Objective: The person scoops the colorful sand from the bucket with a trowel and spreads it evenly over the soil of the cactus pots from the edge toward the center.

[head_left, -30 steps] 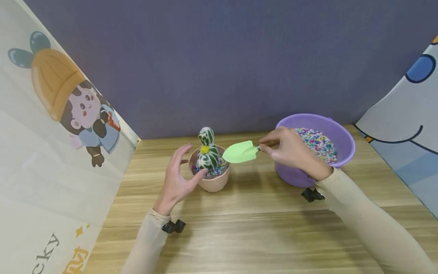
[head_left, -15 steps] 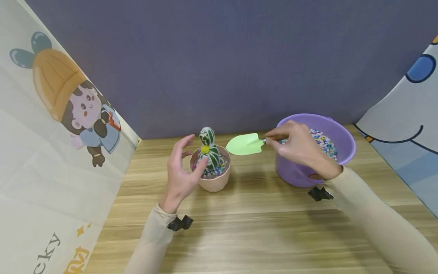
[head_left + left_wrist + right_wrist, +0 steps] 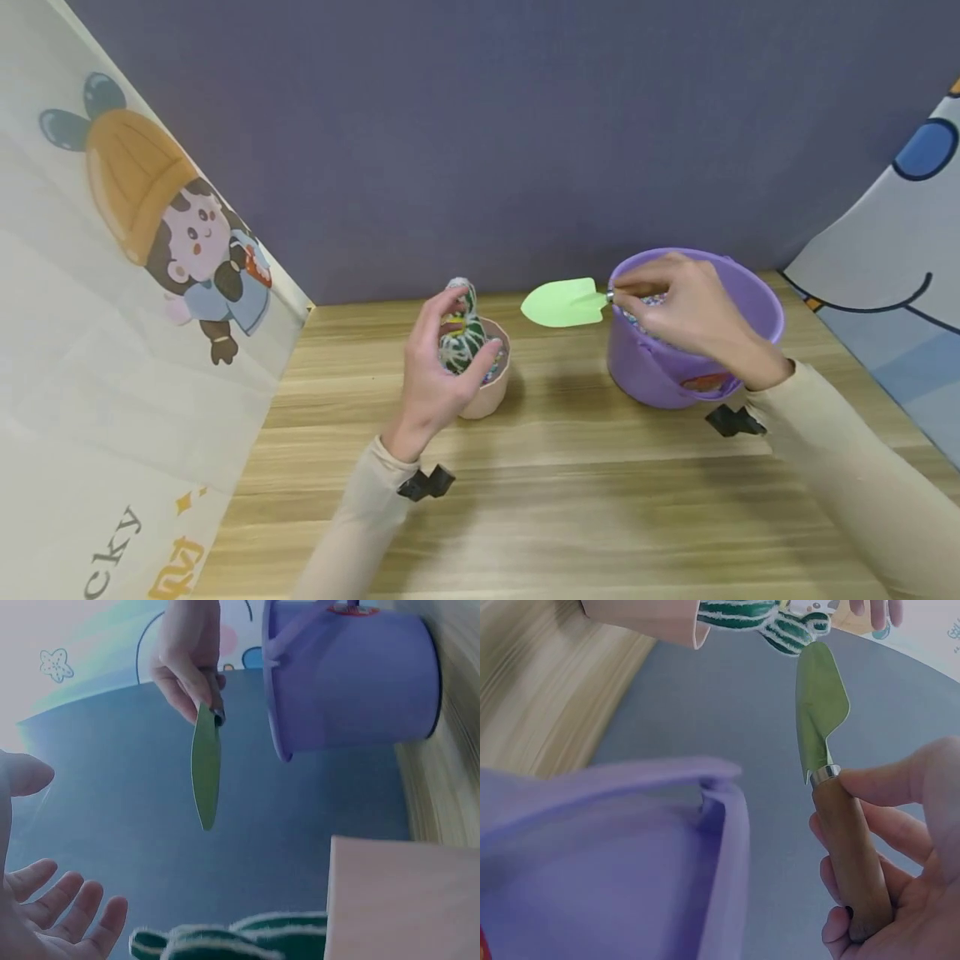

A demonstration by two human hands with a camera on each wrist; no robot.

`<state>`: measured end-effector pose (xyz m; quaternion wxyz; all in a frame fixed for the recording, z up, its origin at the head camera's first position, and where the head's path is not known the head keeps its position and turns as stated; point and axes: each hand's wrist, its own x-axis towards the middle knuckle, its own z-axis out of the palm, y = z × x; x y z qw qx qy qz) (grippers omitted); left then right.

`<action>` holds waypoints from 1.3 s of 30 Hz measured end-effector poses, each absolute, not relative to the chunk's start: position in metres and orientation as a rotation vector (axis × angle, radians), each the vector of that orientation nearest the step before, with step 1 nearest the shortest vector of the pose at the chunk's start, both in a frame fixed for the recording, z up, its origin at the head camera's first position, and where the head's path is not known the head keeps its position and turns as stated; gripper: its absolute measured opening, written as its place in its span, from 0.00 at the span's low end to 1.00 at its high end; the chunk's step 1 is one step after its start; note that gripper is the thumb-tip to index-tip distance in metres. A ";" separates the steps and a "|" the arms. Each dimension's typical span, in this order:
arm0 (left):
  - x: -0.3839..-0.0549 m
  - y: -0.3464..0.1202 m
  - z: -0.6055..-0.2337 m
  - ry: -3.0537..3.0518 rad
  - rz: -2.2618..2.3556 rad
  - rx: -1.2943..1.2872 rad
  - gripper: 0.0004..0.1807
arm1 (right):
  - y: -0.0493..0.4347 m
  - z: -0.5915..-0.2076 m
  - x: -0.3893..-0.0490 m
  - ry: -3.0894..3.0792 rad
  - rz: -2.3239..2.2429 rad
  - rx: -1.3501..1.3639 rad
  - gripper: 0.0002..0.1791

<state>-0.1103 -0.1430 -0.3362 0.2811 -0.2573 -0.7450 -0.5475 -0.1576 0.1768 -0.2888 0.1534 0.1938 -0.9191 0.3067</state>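
Observation:
My right hand (image 3: 686,310) grips the wooden handle (image 3: 850,855) of a small trowel, its pale green blade (image 3: 564,302) pointing left between the pot and the bucket. Behind and under that hand stands a purple bucket (image 3: 648,375) of coloured beads, partly hidden. My left hand (image 3: 442,375) hovers with spread fingers in front of a knitted-looking green and white cactus (image 3: 462,337). Nothing is held in it; in the left wrist view the fingers are apart from the cactus (image 3: 217,945). The cactus stands in a pale pink pot (image 3: 486,402) with beads around its base.
A wood-grain tabletop (image 3: 540,508) lies beneath everything. A dark blue-grey panel (image 3: 480,142) rises along its back edge. Printed sheets with cartoon figures hang at the left (image 3: 172,350) and at the right (image 3: 885,250).
The trowel and my right hand have moved right and slightly up, over the bucket. My left hand has shifted right too, now overlapping the cactus in the head view.

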 end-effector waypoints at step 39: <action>-0.126 -0.065 -0.350 -2.131 -1.347 -0.793 0.30 | 0.256 -0.293 -0.154 -2.703 0.810 0.281 0.17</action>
